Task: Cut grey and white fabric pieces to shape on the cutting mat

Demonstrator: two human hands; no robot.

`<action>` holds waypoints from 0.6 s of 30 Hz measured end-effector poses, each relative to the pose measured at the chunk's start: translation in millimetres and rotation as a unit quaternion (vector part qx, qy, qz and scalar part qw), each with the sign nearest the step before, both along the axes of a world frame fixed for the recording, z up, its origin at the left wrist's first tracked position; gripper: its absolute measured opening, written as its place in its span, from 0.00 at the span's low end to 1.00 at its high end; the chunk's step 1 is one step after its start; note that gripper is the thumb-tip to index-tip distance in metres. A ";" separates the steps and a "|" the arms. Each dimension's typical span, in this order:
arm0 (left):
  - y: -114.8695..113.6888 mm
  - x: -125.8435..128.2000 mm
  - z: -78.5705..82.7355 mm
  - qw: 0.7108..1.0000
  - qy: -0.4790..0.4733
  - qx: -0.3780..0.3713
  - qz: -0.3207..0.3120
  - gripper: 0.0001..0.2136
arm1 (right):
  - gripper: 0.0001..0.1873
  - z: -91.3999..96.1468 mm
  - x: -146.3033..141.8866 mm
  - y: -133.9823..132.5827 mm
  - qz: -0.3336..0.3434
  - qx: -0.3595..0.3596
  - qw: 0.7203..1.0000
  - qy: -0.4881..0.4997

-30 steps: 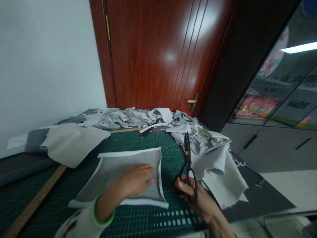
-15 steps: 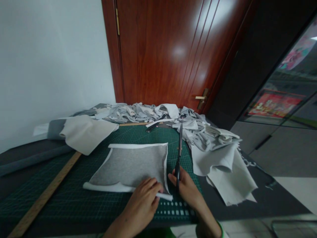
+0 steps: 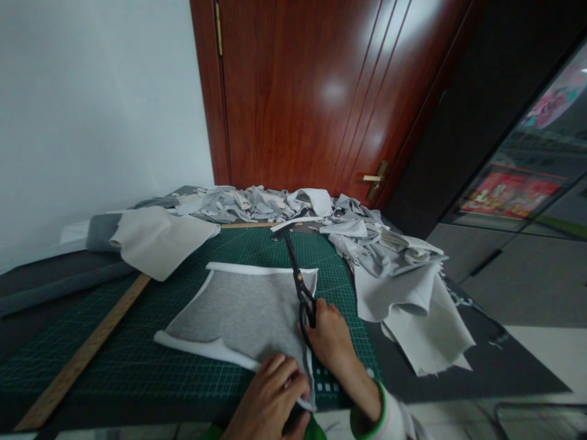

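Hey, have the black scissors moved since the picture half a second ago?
Yes: judged against the green cutting mat, the black scissors have moved left, now overlapping the gray fabric in view.

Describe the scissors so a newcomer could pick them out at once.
Find the red-brown door, then look down to the green gridded mat in front of it. Over the mat, the right hand holds the scissors, blades toward the door. Their black looped handle and gold-coloured pivot set them apart from the nearby white-edged grey cloth.

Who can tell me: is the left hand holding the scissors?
No, the scissors are in the right hand, while the left hand is at the near edge of the cloth.
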State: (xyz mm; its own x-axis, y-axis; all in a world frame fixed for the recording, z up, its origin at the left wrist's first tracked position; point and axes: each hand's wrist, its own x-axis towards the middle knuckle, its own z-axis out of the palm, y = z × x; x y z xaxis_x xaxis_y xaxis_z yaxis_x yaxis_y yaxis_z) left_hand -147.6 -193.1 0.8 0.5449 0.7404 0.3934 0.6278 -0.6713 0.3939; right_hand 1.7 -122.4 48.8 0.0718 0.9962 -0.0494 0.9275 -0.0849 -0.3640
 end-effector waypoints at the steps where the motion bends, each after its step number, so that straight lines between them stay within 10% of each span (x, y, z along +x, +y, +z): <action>1: -2.3 -1.1 -4.8 1.000 0.001 0.021 -0.002 0.14 | 0.11 0.0 -0.4 0.4 -0.002 -0.005 1.000 -0.007; 8: -14.1 -6.4 -17.0 0.993 0.001 0.112 0.020 0.07 | 0.08 -12.1 7.0 6.0 0.004 0.022 1.000 0.015; 18: -5.3 -1.2 -15.4 0.983 -0.029 0.116 0.143 0.08 | 0.03 -33.2 23.3 25.4 0.022 0.101 0.934 0.343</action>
